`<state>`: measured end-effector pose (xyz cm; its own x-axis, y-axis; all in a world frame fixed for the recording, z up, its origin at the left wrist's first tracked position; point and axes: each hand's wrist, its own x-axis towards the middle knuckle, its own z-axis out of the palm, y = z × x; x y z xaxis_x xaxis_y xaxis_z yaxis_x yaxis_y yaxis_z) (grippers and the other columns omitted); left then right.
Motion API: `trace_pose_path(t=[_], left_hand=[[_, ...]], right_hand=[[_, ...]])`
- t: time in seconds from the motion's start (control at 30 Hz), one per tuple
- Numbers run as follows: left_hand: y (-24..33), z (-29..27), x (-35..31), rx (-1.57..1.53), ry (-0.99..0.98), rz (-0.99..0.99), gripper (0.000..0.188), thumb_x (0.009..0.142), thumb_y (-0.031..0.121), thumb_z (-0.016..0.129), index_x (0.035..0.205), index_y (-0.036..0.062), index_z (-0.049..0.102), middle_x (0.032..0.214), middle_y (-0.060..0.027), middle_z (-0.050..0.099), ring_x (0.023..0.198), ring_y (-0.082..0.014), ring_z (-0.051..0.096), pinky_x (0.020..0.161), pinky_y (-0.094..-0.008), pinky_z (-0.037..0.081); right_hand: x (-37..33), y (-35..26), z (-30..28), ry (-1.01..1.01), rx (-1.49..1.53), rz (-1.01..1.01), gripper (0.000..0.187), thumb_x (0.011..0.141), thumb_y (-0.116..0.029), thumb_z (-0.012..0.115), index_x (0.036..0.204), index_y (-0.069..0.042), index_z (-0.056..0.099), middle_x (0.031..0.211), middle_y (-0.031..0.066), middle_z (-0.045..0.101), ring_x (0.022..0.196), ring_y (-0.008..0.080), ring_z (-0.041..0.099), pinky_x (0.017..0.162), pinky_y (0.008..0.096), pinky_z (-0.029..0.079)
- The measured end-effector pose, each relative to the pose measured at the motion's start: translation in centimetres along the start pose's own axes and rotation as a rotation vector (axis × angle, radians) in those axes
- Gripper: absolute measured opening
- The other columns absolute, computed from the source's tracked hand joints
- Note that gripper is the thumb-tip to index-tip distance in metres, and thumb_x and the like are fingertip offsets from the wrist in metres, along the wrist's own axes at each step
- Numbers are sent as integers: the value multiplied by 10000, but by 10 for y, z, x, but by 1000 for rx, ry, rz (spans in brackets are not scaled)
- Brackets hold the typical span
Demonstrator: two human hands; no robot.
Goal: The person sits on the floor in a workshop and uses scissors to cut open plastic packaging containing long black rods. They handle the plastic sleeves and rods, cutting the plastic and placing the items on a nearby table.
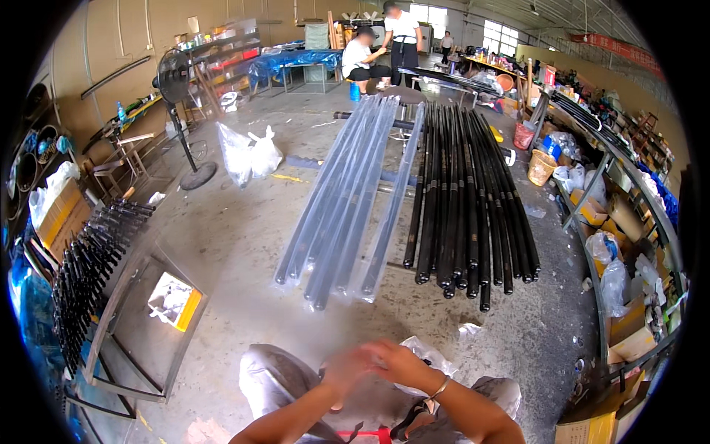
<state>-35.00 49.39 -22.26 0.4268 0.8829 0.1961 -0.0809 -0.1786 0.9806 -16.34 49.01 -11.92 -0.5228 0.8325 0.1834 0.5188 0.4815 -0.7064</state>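
My left hand (347, 372) and my right hand (396, 364) meet in front of my knees, fingertips together. Blur smears the left hand's fingers. The right hand's fingers are bent inward, and whatever they may hold is too small or hidden to name. Crumpled clear plastic (429, 357) lies beside and beyond the right hand. Farther ahead, several long poles in clear plastic sleeves (347, 200) rest side by side on a low stand. To their right lies a bundle of bare black poles (473, 207), ends toward me.
At left, a metal frame (111, 337) stands beside a rack of short black rods (92, 266); a white-and-yellow box (175, 302) sits by it. A standing fan (174, 81) and white bags (259, 154) are beyond. Cluttered shelving (629, 192) lines the right. Two people (384, 48) are at the back.
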Motion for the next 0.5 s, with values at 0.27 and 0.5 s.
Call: trace_pose_path(t=[0.27, 0.5], left_hand=[[112, -133, -40, -14, 622, -167, 234, 766, -108, 614, 952, 33, 592, 844, -67, 625, 690, -144, 627, 553, -269, 523], [-8, -356, -312, 1153, 1144, -666, 378, 630, -4, 659, 1007, 17, 637, 1001, -200, 652, 898, -298, 622, 800, -393, 504]], right_hand=[[14, 2, -12, -36, -66, -116, 435, 814, -142, 652, 1209, -71, 485, 1146, 133, 524, 1018, 340, 572, 808, 407, 510], [16, -10, -20, -87, -182, -146, 282, 795, -140, 668, 1017, -51, 518, 1020, 105, 534, 931, 314, 585, 748, 393, 513]])
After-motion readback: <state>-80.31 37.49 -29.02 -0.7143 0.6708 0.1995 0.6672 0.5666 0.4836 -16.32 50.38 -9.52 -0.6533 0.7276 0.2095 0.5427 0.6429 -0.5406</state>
